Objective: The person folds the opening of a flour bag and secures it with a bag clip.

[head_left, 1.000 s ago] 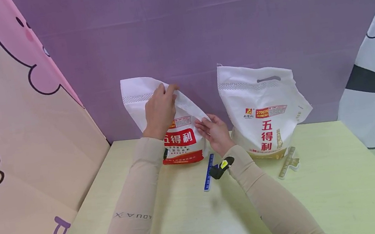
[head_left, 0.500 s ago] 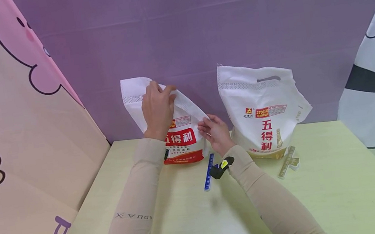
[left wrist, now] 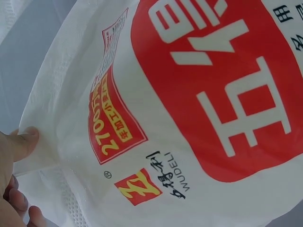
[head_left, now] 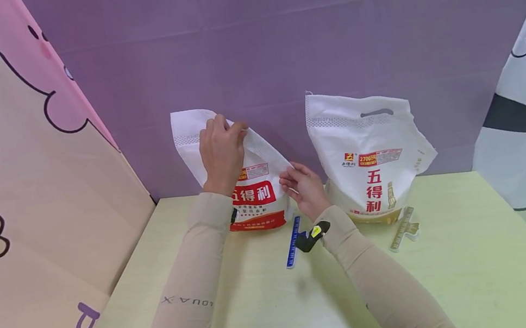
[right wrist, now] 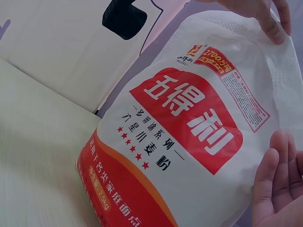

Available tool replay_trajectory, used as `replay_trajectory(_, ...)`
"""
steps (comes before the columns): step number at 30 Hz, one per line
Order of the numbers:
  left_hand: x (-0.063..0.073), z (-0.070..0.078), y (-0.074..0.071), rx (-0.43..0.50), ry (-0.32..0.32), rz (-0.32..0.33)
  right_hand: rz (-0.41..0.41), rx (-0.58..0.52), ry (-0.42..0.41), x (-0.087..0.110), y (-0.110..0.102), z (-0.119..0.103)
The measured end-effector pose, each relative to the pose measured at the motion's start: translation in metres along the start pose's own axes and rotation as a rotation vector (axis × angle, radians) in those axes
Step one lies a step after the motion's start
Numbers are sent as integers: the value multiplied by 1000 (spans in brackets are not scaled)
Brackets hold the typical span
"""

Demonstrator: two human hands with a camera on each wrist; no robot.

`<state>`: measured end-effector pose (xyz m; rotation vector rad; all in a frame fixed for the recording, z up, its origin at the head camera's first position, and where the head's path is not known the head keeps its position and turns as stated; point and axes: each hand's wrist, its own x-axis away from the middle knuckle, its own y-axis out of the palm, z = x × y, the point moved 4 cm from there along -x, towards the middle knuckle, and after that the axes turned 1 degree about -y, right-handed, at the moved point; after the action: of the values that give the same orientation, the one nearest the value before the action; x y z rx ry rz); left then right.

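A white flour bag with a red label [head_left: 254, 193] stands upright at the back of the table, its top slanting down to the right. My left hand [head_left: 222, 152] pinches the bag's upper edge between thumb and fingers; the left wrist view shows the thumb [left wrist: 29, 137] pressed on the white fabric. At the lower right end of that slanted edge, my right hand [head_left: 307, 188] holds the corner with its fingertips. Seen from the right wrist, the bag's front panel [right wrist: 189, 118] faces the camera, with the right fingers [right wrist: 279, 165] along its side.
To the right stands a second white flour bag [head_left: 359, 141] with a handle slot. A blue bag clip [head_left: 292, 245] lies by my right wrist, and a gold one [head_left: 403, 229] lies before the second bag. A purple cloth wall [head_left: 259, 49] rises behind the table.
My left hand has shifted slightly to the left along the bag's top edge, keeping its pinch. The right hand stays at the corner almost unmoved.
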<state>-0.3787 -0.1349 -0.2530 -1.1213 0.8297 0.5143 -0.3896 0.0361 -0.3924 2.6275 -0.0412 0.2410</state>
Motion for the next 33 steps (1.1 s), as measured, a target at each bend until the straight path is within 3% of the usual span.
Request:
replay_trajectory(20,-2,-3,3,-6,31,4,21,-1,9,-1,-5,1)
replay_trajectory(33,-3,-4,4,-16,48,-31,1,2,10,-1,-6,1)
